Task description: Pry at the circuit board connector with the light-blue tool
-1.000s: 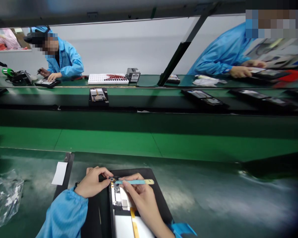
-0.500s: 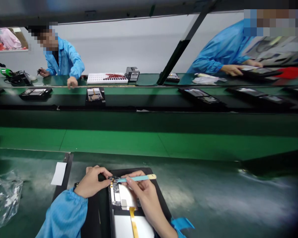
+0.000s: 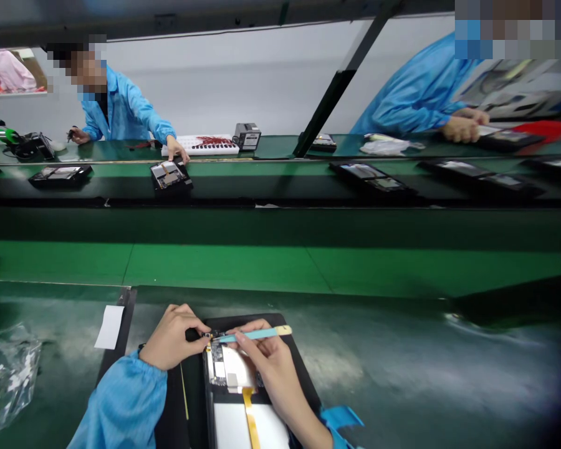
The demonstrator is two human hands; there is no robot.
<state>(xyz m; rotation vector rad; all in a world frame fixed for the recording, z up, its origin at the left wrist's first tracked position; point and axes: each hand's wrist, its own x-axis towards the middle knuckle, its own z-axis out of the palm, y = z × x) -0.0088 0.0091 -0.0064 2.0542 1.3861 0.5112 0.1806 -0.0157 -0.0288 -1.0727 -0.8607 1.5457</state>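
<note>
Green matting covered my bench [image 3: 402, 368], with the conveyor belt [image 3: 280, 265] running across beyond it. Far left lay a crumpled plastic bag [image 3: 7, 374] and a white slip of paper [image 3: 108, 327], both untouched. My left hand [image 3: 172, 340] rested on the black tray [image 3: 303, 380], fingertips pinched together at the top edge of the opened device [image 3: 231, 374], beside its small camera part. My right hand [image 3: 268, 365] was closed on a blue spudger [image 3: 252, 335], its tip meeting the left fingertips at that same corner. Compared with a second earlier, the spudger sat tilted slightly upward at its yellow end, and the tray with the device lay a little nearer me; both hands kept their grips, so I judged the work at that corner unfinished. Across the belt, a co-worker's hand [image 3: 177, 149] had come down to a tray [image 3: 171, 174] on the far line, which was now turned askew. On the right, another person's hands [image 3: 462, 128] stayed on a device.
</note>
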